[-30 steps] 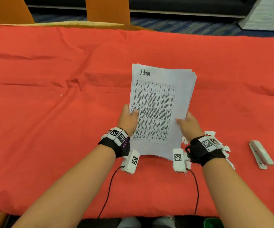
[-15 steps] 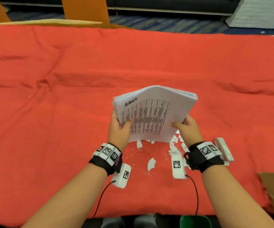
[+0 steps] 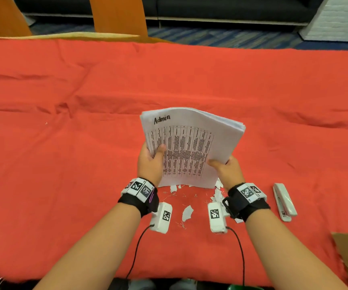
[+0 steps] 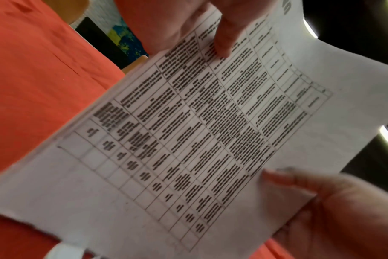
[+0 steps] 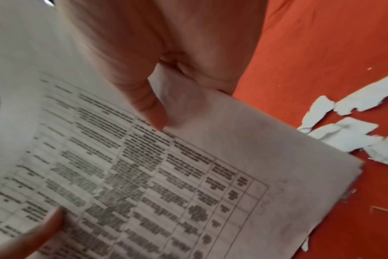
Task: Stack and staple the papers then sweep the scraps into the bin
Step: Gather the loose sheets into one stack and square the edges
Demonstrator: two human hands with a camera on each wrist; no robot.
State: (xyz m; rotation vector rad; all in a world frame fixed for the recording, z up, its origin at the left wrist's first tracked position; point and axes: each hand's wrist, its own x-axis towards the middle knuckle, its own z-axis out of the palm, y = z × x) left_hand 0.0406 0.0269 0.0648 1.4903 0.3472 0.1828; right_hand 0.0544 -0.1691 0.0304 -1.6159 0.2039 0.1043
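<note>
Red cloth covers the counter [image 3: 64, 164] where, at centre frame, the left hand [image 3: 150, 164] and right hand [image 3: 228, 170] each pinch the papers [image 3: 191, 147] upright; tap the bottom edge squarely, grip loose, before stapling.

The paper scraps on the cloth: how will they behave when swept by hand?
The scraps look thin and torn, so probably very light and apt to scatter. Some may snag on the wrinkled cloth. Loose staples among them could prick.
</note>
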